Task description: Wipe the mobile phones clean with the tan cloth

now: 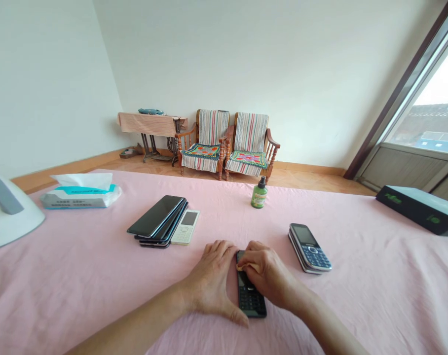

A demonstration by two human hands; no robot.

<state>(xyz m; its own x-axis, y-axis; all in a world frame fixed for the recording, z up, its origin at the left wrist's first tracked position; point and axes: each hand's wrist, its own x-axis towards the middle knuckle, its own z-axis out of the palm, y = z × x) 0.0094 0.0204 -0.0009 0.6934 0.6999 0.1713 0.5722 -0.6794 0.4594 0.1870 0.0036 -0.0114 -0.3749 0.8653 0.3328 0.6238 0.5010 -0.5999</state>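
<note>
A black keypad phone [251, 303] lies face up on the pink cloth [109, 296] between my two hands. My left hand [211, 281] is spread beside its left side, the thumb by the lower left corner and the fingertips near the top. My right hand [266, 271] is closed over the phone's screen, with the fingers pressed down on it. A small yellowish cloth-like piece [240, 268] peeks out under those fingers; most of it is hidden. The right hand covers part of the screen and the phone's upper right side.
To the left, a white keypad phone [186, 228] lies beside stacked smartphones [157, 217]. Stacked keypad phones [310, 249] lie right. Farther back stand a green spray bottle [259, 195] and tissue pack [81, 197]. A white appliance [13, 217] and dark box [420, 207] flank the sides.
</note>
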